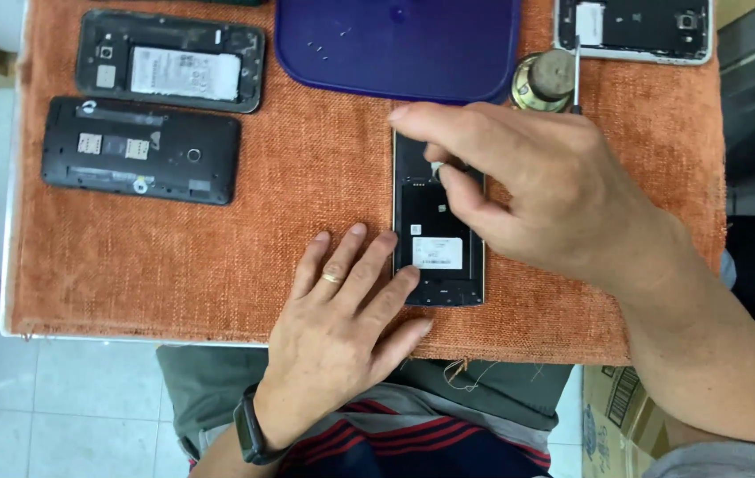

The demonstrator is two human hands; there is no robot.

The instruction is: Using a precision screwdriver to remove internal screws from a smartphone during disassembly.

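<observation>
**Two hands on an opened phone**

In the head view we rest our left hand point(342, 310) flat on the orange cloth point(307, 177), fingers spread and released, fingertips touching the left edge of the open phone point(439, 252) near the table's near edge; it seems to steady the phone so it does not slide. Our right hand point(528, 186) arches over the phone's far end, thumb and forefinger pinched on a small pale part point(438, 166) at the upper compartment, the other fingers curled. Far left lie two more backless phones point(169, 60) point(140, 150), side by side, well apart from the hands. A blue tray point(395, 49) sits at the far edge with tiny screws point(315, 46) on it, probably kept there against loss. A round brass piece point(544, 81) and a fourth phone point(634, 28) lie far right.
</observation>
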